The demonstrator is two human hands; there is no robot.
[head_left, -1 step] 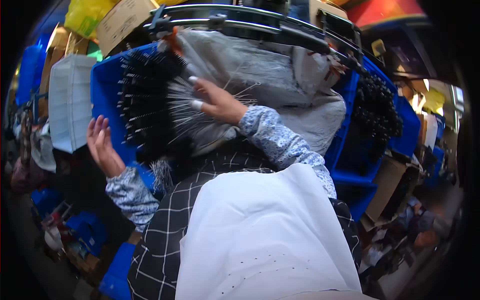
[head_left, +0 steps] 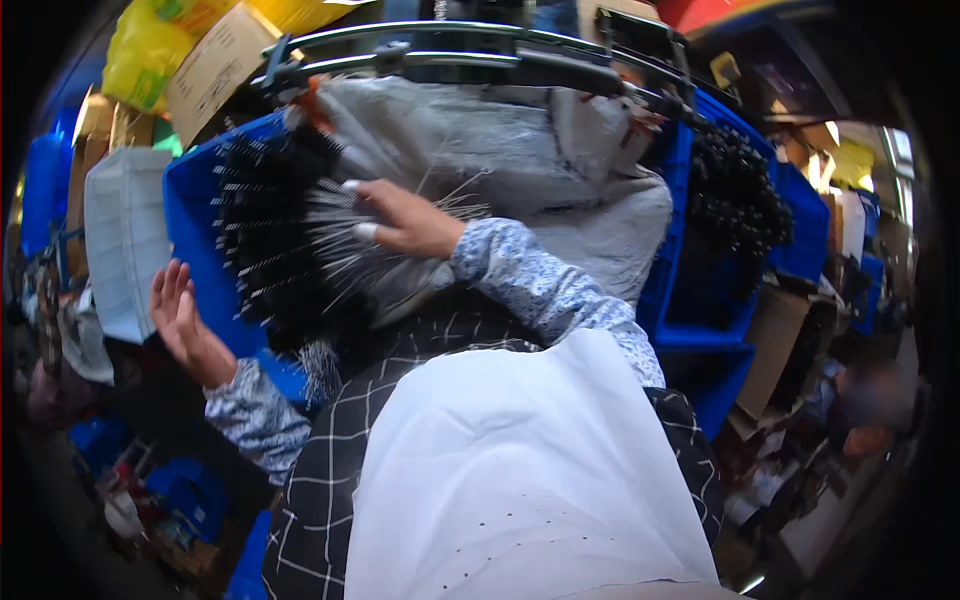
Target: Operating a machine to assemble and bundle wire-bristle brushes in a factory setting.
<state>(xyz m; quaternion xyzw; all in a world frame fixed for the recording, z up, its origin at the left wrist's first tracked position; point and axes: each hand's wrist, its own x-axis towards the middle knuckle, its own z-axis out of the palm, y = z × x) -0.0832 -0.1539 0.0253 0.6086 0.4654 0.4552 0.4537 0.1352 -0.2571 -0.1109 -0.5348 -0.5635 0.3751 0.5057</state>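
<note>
Right hand [head_left: 405, 220] laid flat on a fan of wires [head_left: 290, 250], fingers apart, pressing rather than gripping. Left hand [head_left: 185, 325] open too, fingers up, beside the outer wall of the blue bin [head_left: 195, 200]; touching or just off it, cannot tell. Wires thin and silvery with black sleeves at the far ends, lying in the bin, splayed from under the palm against a grey sack [head_left: 480, 140]. Farther out, a metal rail [head_left: 450, 50] above, black pieces [head_left: 740, 190] heaped at right, white cloth [head_left: 520, 460] nearest.

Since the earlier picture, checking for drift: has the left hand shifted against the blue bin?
No. The left hand lies open at the blue bin's lower left edge, as before.
</note>
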